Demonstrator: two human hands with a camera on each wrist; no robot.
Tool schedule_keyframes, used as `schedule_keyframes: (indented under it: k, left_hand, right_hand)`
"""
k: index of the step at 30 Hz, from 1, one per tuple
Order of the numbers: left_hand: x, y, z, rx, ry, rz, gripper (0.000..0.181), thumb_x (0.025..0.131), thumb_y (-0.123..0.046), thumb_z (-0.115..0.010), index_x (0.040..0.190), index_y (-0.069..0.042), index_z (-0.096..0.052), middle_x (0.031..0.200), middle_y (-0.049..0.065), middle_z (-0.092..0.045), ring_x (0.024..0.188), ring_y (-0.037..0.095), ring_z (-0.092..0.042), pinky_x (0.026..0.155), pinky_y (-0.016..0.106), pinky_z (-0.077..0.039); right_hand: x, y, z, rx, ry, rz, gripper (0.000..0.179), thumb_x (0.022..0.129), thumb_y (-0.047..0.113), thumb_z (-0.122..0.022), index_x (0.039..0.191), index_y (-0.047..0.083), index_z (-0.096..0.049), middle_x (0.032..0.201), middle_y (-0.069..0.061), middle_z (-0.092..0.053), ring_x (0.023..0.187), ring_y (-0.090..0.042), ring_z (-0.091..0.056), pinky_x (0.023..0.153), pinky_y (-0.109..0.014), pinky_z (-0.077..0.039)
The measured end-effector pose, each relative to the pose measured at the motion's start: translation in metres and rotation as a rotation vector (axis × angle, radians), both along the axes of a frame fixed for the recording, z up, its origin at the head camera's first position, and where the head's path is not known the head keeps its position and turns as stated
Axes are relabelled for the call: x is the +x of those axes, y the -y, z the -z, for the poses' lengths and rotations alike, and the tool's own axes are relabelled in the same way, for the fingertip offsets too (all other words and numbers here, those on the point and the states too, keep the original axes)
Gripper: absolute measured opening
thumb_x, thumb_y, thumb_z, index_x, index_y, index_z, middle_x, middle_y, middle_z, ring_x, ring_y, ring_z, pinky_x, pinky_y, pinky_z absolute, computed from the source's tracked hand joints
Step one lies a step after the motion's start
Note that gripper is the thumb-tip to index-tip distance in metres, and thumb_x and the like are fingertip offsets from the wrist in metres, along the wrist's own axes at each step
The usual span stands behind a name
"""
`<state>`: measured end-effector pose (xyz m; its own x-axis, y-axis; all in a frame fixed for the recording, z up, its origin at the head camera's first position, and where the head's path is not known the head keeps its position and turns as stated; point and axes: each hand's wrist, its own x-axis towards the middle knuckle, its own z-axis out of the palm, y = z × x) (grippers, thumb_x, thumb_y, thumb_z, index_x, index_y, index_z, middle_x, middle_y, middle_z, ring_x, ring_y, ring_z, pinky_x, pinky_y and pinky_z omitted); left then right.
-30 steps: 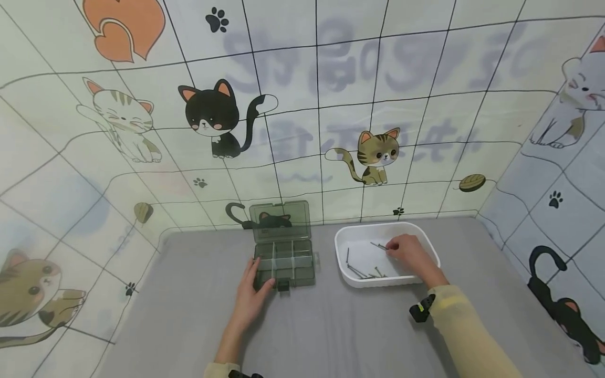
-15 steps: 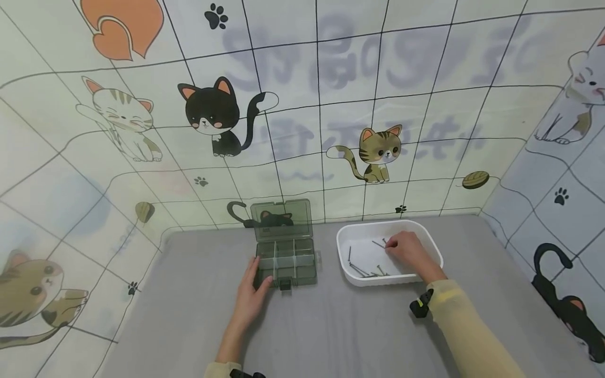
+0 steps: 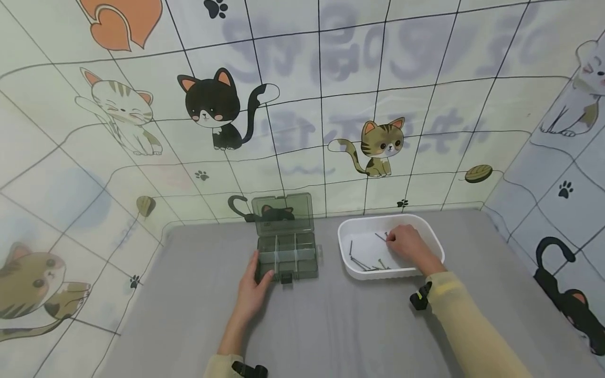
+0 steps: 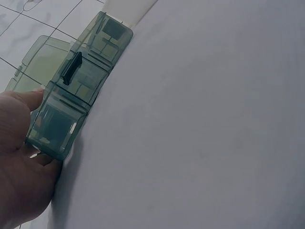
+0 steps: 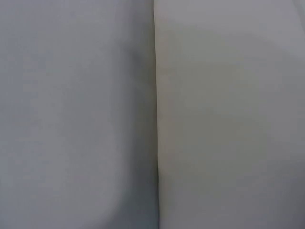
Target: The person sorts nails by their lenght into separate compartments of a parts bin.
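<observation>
In the head view, a translucent green compartment box point(image 3: 307, 269) stands with its lid point(image 3: 283, 215) raised at the back. My left hand point(image 3: 250, 291) grips its near left corner, thumb at the front and fingers along the left side. The left wrist view shows that thumb over the edge of the box point(image 4: 71, 78). To the right, my right hand point(image 3: 407, 242) reaches into a white tray point(image 3: 347, 269). Its curled fingertips pinch what looks like a thin nail point(image 3: 386, 234), mostly hidden. Another nail point(image 3: 380, 237) lies beside them; several more point(image 3: 361, 264) lie at the tray's left and front.
A grey cloth point(image 3: 326, 325) covers the table. Behind and at both sides hangs a white sheet point(image 3: 302, 121) with a grid and cartoon cats. The right wrist view holds only blurred pale surfaces, with no hand in it.
My left hand stays on the box. My right fingertips have shifted slightly among the nails, and one nail's end now shows beside them. The whole head view has drifted a little upward.
</observation>
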<state>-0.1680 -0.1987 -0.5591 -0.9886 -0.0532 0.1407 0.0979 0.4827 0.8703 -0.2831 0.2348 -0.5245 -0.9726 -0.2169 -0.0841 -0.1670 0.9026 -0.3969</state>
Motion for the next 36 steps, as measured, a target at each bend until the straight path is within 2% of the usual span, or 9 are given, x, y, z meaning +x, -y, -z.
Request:
schedule_keyframes:
  k: [10,15,21,27,36]
  left_hand:
    - [0.0014,0.0003,0.001,0.021,0.021,-0.004,0.074,0.102,-0.021,-0.066,0.162,-0.003,-0.026,0.166,0.02,-0.024,0.152,0.038,-0.021,0.123,0.054,-0.018]
    - [0.0028,0.0011,0.001,0.025,0.024,-0.007,0.075,0.102,-0.022,-0.067,0.162,-0.005,-0.026,0.166,0.019,-0.024,0.153,0.037,-0.021,0.123,0.053,-0.019]
    - [0.0017,0.0013,0.002,0.032,0.018,-0.004,0.075,0.102,-0.025,-0.067,0.163,-0.006,-0.026,0.166,0.018,-0.025,0.153,0.037,-0.021,0.123,0.053,-0.019]
    - [0.0012,0.0011,0.0062,0.024,0.006,-0.003,0.074,0.103,-0.025,-0.066,0.163,-0.006,-0.027,0.166,0.018,-0.025,0.152,0.037,-0.022,0.123,0.053,-0.02]
    - [-0.0006,0.0019,0.0077,0.002,-0.005,0.01,0.075,0.103,-0.027,-0.065,0.163,-0.007,-0.025,0.167,0.017,-0.024,0.153,0.036,-0.022,0.123,0.054,-0.019]
  right_hand:
    - [-0.0004,0.0007,-0.0012,-0.024,0.034,-0.022,0.008,0.09,0.003,-0.072,0.094,-0.003,-0.078,0.092,-0.014,-0.073,0.092,-0.032,-0.065,0.084,-0.048,-0.055]
    - [-0.0009,0.0036,-0.001,-0.008,0.03,-0.007,0.008,0.089,0.003,-0.072,0.093,-0.002,-0.078,0.091,-0.012,-0.072,0.09,-0.03,-0.064,0.083,-0.047,-0.054]
    - [-0.0031,0.0036,-0.0015,-0.018,0.037,0.004,0.01,0.085,0.006,-0.07,0.088,0.0,-0.076,0.085,-0.009,-0.069,0.081,-0.025,-0.059,0.074,-0.041,-0.051]
    - [-0.0018,0.0014,-0.0005,-0.119,0.003,0.033,0.008,0.082,0.01,-0.07,0.084,0.002,-0.071,0.08,-0.006,-0.066,0.074,-0.021,-0.055,0.065,-0.032,-0.046]
    - [0.0013,0.0027,-0.0029,-0.183,-0.083,0.054,0.01,0.083,0.011,-0.069,0.085,0.002,-0.072,0.079,-0.005,-0.069,0.074,-0.021,-0.058,0.067,-0.032,-0.047]
